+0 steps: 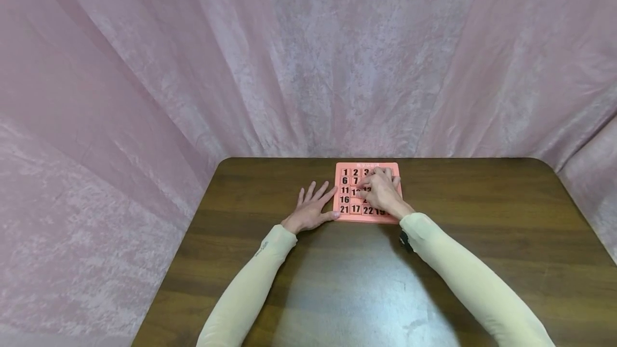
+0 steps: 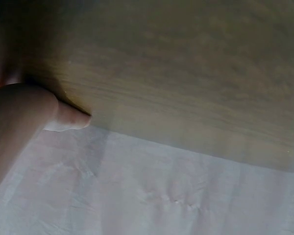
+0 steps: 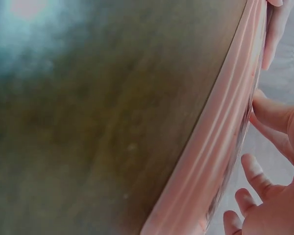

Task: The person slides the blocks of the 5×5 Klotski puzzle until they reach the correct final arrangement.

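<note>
A pink number sliding puzzle (image 1: 358, 218) lies flat near the table's far edge, with black numerals on its pale tiles. My left hand (image 1: 312, 210) lies spread on the tabletop, with thumb and index fingertips at the board's left edge. Over the right part of the board, my right hand (image 1: 384, 193) covers several tiles, and its thumb and a finger touch down near the 12 tile (image 1: 355, 193). That tile sits slightly lower than the 11 beside it. In the right wrist view, the right hand's other fingers (image 3: 255, 174) are loosely bent above the board's pink side (image 3: 206, 147).
The dark wooden table (image 1: 482, 197) reaches out on both sides of the board, with a bright reflection in front. Pink velvet curtain (image 1: 308, 68) hangs behind the table and along its left side. A dark band (image 1: 406, 241) shows at the right wrist.
</note>
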Available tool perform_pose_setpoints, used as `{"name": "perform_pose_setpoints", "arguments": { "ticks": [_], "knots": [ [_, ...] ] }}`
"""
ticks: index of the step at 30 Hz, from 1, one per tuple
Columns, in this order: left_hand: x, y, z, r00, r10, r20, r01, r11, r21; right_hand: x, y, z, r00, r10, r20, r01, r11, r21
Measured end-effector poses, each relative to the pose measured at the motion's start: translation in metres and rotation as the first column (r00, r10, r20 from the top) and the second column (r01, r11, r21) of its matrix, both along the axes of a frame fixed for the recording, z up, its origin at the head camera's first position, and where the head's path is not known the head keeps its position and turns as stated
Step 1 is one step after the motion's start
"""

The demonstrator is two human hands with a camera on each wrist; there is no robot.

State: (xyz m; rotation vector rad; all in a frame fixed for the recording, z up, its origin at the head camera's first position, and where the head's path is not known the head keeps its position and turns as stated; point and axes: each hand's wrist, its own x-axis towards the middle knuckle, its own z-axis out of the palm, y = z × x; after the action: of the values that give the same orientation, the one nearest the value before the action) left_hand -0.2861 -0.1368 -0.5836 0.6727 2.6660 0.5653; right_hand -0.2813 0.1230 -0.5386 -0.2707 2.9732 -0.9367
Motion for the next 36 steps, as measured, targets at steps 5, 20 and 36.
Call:
{"name": "perform_pose_setpoints", "arguments": {
  "ticks": [5, 20, 36],
  "knots": [
    [0.0, 0.0, -0.001, 1.0, 0.002, -0.012, -0.002, 1.0, -0.008, -0.002, -0.002, 0.002, 0.999, -0.003, -0.044, 0.003, 1.0, 0.003],
    [0.002, -0.001, -0.002, 1.0, 0.001, -0.026, -0.001, 1.0, -0.005, 0.008, 0.039, 0.004, 0.997, 0.069, -0.022, -0.07, 0.997, -0.033],
    [0.002, -0.001, 0.0, 1.0, -0.004, -0.002, 0.004, 1.0, 0.019, 0.011, 0.023, -0.001, 0.989, 0.135, -0.055, -0.137, 0.99, -0.035]
  ]
}}
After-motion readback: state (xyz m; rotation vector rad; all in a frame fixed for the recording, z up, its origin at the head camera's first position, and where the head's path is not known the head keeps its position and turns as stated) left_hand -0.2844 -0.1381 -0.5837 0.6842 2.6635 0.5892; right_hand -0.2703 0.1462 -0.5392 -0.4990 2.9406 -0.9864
